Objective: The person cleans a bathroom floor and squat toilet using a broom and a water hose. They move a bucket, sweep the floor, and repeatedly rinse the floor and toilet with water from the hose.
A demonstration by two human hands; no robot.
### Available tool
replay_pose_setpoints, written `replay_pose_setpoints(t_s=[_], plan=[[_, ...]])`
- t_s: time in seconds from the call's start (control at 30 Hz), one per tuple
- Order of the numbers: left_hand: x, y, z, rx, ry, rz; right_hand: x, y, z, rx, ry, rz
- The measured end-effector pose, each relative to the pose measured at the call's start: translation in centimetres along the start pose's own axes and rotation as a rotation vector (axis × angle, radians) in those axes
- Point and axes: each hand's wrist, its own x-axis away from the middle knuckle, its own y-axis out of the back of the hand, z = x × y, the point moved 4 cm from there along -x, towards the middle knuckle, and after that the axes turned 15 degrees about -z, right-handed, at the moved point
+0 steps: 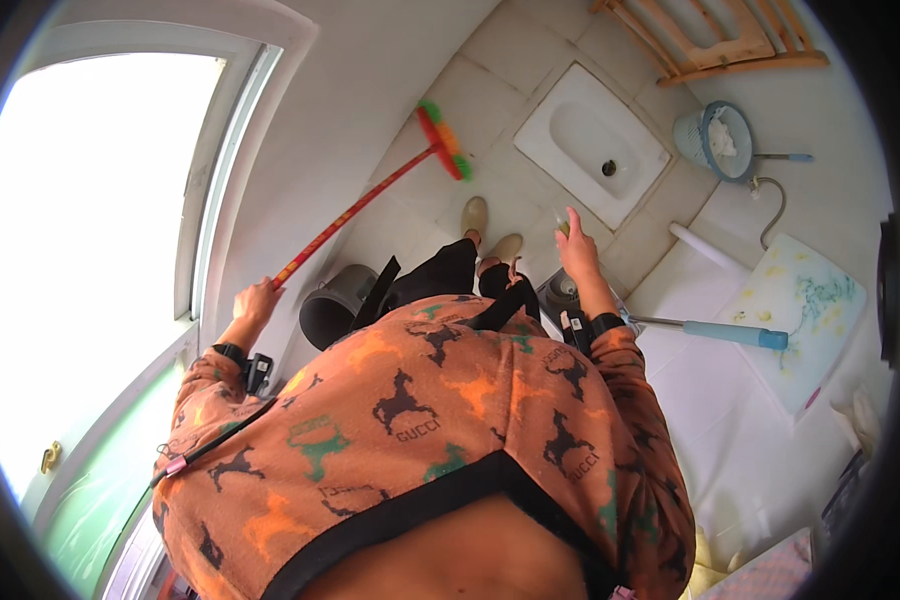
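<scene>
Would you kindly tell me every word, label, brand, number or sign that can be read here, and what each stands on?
Patterned sweater: dark lettering below some horse figures; legible, but I don't copy out printed words.
Black device at the right wrist: white label, too small to read.
Broom: yellow marks on the red handle, too blurred to tell whether they are lettering.
I can make out no other text.

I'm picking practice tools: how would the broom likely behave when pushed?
The broom probably stays stiff, as its long handle looks straight. Its bristles likely bend, given their loose, fluffy edges. Held by the left hand near the end, it may feel head-heavy.
</scene>
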Motion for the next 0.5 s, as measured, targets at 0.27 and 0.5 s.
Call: replay_pose_setpoints(t_s=[0.27, 0.5], plan=[[-3.6, -4.3, -3.5, 0.015, -0.126, -0.064, 0.6, 0.2, -1.6, -0.039, 0.028, -0.065], [-7.5, -1.7, -21.3, 0.129, -0.399, -0.112, 0.8, 1.5, -4.0, 0.074, -0.048, -0.174]])
